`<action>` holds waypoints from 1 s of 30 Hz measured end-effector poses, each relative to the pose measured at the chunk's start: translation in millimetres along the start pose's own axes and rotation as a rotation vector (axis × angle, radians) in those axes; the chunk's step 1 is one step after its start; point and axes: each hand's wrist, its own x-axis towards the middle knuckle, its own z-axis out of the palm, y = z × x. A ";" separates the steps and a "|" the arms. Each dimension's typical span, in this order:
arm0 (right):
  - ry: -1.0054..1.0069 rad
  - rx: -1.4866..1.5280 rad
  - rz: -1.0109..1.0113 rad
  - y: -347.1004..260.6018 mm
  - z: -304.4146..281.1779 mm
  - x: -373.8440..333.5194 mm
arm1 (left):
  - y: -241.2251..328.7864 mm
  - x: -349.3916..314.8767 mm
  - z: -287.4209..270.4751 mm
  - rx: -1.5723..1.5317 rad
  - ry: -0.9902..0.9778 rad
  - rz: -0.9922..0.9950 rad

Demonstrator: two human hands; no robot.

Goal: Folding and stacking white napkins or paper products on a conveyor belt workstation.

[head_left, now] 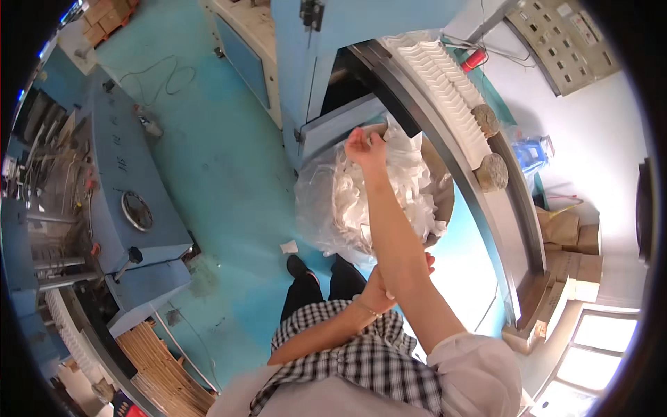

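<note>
My right arm stretches forward over a cardboard container filled with crumpled white scraps. Above its far side is my right hand, with the fingers loosely curled in and nothing visible in them. Lower down, my left hand is closed round my right forearm near the elbow; its fingertips show on the far side of the arm. A thin bracelet circles the left wrist. Clear plastic sheeting spills over the container's left side.
Beyond the container stands a blue machine cabinet. On the right, a curved metal rail carries nested white ribbed pieces and two round blocks. Another blue machine is at left, above stacked flat cardboard. A white scrap lies near my feet.
</note>
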 end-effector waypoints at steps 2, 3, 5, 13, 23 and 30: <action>-0.161 0.034 -0.037 -16.7 25.7 -48.3 | -7.8 17.3 -16.7 -0.009 -0.036 -0.171; -0.157 0.048 -0.079 -19.1 30.4 -72.0 | -15.3 22.9 -19.2 -0.026 -0.040 -0.212; -0.374 0.095 0.038 -12.1 34.3 -103.7 | -24.0 35.1 -27.6 -0.379 0.054 -0.265; -0.396 -0.121 -0.028 -24.7 53.8 -161.7 | -25.3 47.5 -15.6 -0.082 -0.053 -0.557; -0.574 -1.102 -0.431 -81.1 -6.2 -246.4 | -49.2 149.4 -13.3 0.098 0.184 0.019; -0.661 -1.931 -0.924 -207.7 -4.2 -378.8 | -71.8 210.2 -56.9 0.860 0.783 -0.185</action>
